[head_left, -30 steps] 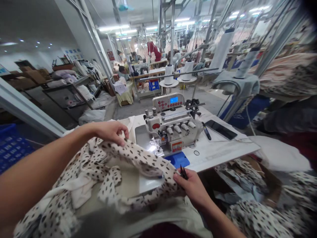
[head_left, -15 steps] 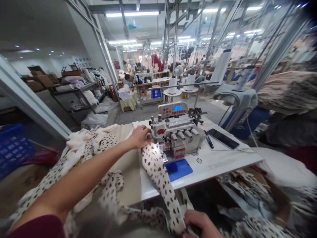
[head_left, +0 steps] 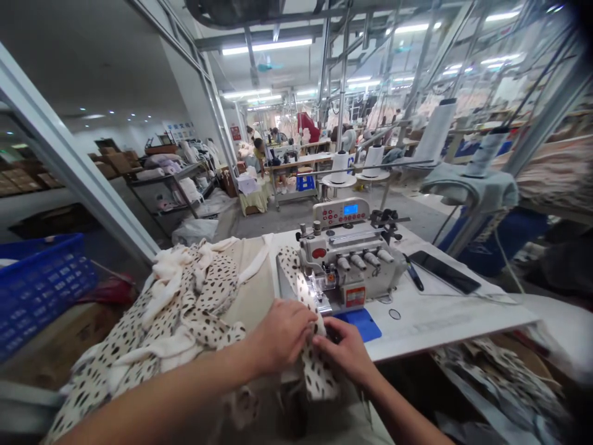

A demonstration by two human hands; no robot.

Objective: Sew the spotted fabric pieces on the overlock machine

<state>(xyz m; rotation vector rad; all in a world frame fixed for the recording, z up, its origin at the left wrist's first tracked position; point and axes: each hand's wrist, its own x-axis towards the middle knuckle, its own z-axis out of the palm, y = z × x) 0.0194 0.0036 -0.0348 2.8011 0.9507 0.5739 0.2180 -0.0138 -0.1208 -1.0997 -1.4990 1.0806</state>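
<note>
A narrow piece of cream fabric with dark spots (head_left: pixel 319 374) runs from behind the needle area of the overlock sewing machine (head_left: pixel 352 262) and hangs over the table's front edge. Its edge, just in front of the presser foot, is pinched by my left hand (head_left: pixel 285 334), fingers closed. Close beside it, my right hand (head_left: pixel 345 349) grips the same fabric between thumb and fingers. The fingertips of both hands nearly meet, and part of the cloth under them is hidden. The machine's blue plate (head_left: pixel 364 324) shows just right of my right hand.
Spotted fabric pieces (head_left: pixel 199 296) are heaped on the table's left side. Right of the machine lie a utility knife (head_left: pixel 414 274), a phone (head_left: pixel 445 272) and a small ring (head_left: pixel 394 314). A blue basket (head_left: pixel 41 284) stands far left. Scraps (head_left: pixel 504 377) fill a box below right.
My left hand has come from beside the machine head toward me. My right hand has risen from below the table edge to meet it at the fabric. The view has shifted left.
</note>
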